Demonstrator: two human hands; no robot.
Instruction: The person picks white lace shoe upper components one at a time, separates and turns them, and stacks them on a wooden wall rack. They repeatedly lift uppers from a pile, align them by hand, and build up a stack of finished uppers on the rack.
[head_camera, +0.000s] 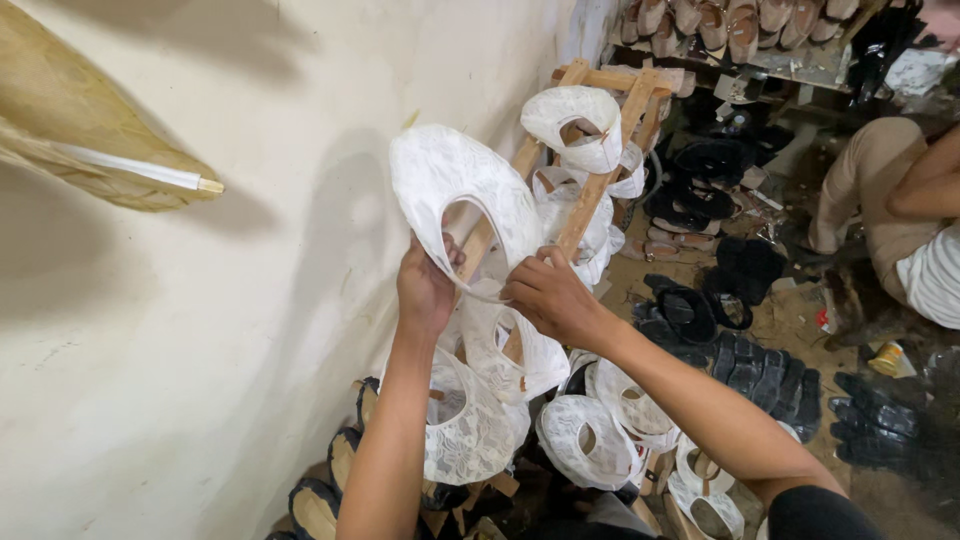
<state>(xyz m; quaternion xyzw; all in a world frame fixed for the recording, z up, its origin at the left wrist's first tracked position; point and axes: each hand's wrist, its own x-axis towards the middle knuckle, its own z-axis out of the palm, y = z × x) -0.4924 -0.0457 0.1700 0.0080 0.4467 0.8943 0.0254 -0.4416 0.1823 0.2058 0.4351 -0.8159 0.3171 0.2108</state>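
Both my hands hold up a white lace shoe upper (455, 185) in front of a wooden rack (600, 170). My left hand (425, 290) grips its lower left edge. Fingers of my right hand (545, 292) pinch its lower right edge, close to a slanted wooden bar. Several more white lace uppers (580, 125) hang on the rack above, and others (585, 440) sit lower down between my forearms.
A pale wall (230, 300) fills the left. A woven straw object (90, 150) pokes in at top left. Black soles (760, 375) and dark uppers (715, 160) lie on the floor to the right, where another person's leg (870, 180) shows. Tan shoe parts (740, 25) line a shelf above.
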